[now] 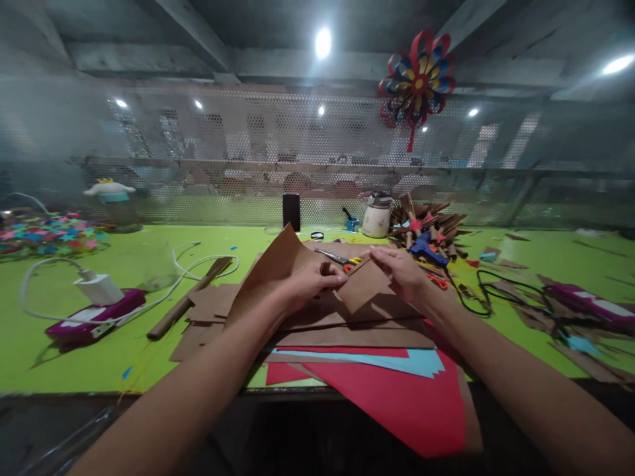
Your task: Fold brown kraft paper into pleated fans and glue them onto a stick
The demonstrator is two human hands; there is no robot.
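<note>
Between my two hands is a small piece of brown paper (364, 287), its top edge folded or rolled over. My left hand (315, 284) pinches its left corner between thumb and fingers. At the upper right corner, my right hand (399, 270) grips the same piece. Beneath lie stacked sheets of brown paper (387, 336), and one large brown sheet (270, 264) curls upward behind my left forearm. Scissors (333, 256) with orange and yellow handles rest just behind the hands. Red paper (421, 410) and light blue paper (367, 360) stick out under the stack toward the table's front edge.
Left of me are a purple power strip (99, 317) with a white charger (99, 289) and cable, and a rolled brown paper tube (188, 301). A blue glue gun (426, 248), a pile of brown paper pieces (441, 228), a white bottle (377, 215) and black cord (489, 291) lie right.
</note>
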